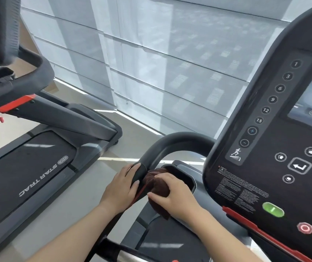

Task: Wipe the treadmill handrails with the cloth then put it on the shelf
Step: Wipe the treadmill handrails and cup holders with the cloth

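Observation:
A dark brown cloth (160, 188) is bunched around the treadmill's left handrail (170, 142), a dark grey curved bar low in the middle of the head view. My right hand (174, 197) grips the cloth against the bar, fingers curled over it. Just left of the cloth, my left hand (123, 186) holds the same handrail, its fingers wrapped round the bar. No shelf is in view.
The treadmill console (265, 157) with number buttons, a green button and a red stop button fills the right side. A second treadmill (37, 159) marked STAR TRAC stands to the left across a strip of floor. Blinds (170, 63) cover the window ahead.

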A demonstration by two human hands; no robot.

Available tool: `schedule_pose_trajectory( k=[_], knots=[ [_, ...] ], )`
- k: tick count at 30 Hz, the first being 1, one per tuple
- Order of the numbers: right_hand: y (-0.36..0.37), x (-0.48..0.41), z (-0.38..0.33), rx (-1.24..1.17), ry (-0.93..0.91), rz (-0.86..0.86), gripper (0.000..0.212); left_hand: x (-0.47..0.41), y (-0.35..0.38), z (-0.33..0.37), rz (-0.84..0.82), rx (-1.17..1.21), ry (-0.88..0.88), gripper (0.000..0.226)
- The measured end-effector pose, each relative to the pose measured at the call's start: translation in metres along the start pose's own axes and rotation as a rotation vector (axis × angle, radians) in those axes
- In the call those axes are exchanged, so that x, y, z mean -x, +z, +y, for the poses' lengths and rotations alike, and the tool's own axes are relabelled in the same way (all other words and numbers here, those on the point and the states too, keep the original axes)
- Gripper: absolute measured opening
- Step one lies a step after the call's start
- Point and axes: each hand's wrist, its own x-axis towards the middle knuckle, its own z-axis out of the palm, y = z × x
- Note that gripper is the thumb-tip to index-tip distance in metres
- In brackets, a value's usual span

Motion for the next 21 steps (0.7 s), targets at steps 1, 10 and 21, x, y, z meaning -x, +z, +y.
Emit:
schedule_pose_trajectory(
  k=[1, 10, 21],
  knots=[
    [0.0, 0.004, 0.002, 0.038, -0.028, -0.021, 0.042, 0.0, 0.0, -0.001, 0.001, -0.001, 0.002, 0.05],
    [0.009, 0.011, 0.003, 0.081, -0.055, 0.04, 0.041, -0.001, 0.0, -0.001, 0.011, -0.009, -0.005, 0.05],
    [-0.02, 0.019, -0.015, 0.03, -0.157, 0.069, 0.032, 0.002, -0.006, -0.004, -0.024, 0.082, 0.009, 0.052]
  ],
)
